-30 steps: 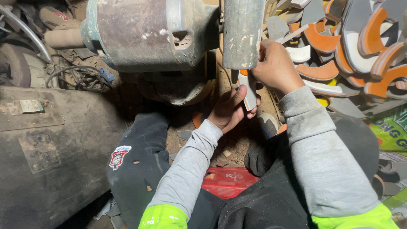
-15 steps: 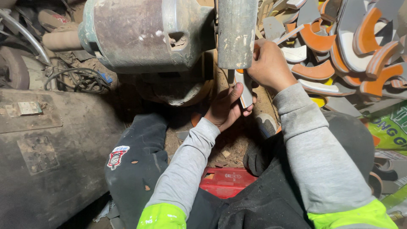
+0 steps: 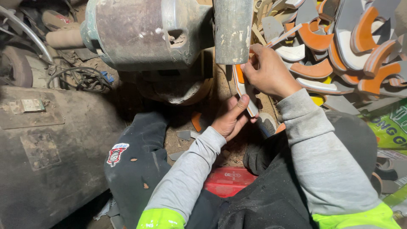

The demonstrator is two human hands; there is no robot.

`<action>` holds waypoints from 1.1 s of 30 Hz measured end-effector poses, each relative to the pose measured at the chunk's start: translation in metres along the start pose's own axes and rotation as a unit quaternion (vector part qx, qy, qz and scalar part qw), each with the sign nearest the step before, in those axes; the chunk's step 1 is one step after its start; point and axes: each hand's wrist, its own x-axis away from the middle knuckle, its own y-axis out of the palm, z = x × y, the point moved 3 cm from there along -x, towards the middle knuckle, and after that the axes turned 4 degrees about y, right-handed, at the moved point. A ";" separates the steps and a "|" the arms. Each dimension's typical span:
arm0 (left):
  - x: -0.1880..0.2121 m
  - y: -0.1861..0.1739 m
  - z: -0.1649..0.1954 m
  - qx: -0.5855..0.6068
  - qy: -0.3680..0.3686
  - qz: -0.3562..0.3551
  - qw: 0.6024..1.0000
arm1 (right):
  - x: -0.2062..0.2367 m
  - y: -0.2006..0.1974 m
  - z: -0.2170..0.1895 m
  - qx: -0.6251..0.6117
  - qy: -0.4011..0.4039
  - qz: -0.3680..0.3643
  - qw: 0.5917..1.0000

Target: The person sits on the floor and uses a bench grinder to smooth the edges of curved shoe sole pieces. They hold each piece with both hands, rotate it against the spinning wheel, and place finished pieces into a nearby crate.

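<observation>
I hold a curved white and orange sole piece up against the lower edge of a dusty grey grinding drum. My right hand grips the piece's upper end just below the drum. My left hand supports its lower end from beneath, thumb along the edge. The drum sits on the shaft of a large worn electric motor at the top of the view.
A heap of orange, white and grey cut sole pieces fills the upper right. A dark metal box stands at left, with cables behind it. A red flat object lies between my knees. A green printed bag is at right.
Both hands stay on the sole piece at the drum. The piece has shifted slightly, and my left hand has slid lower along it.
</observation>
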 end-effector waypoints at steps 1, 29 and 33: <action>0.002 0.002 -0.003 -0.004 0.003 -0.001 1.000 | 0.002 -0.001 0.000 -0.003 -0.012 0.002 1.000; 0.023 0.073 -0.019 -0.387 0.142 0.106 0.905 | 0.046 -0.063 -0.037 -0.111 -0.016 -0.250 0.962; 0.012 0.058 -0.044 -0.217 0.034 0.026 0.975 | 0.048 -0.056 -0.036 0.004 0.061 -0.220 0.974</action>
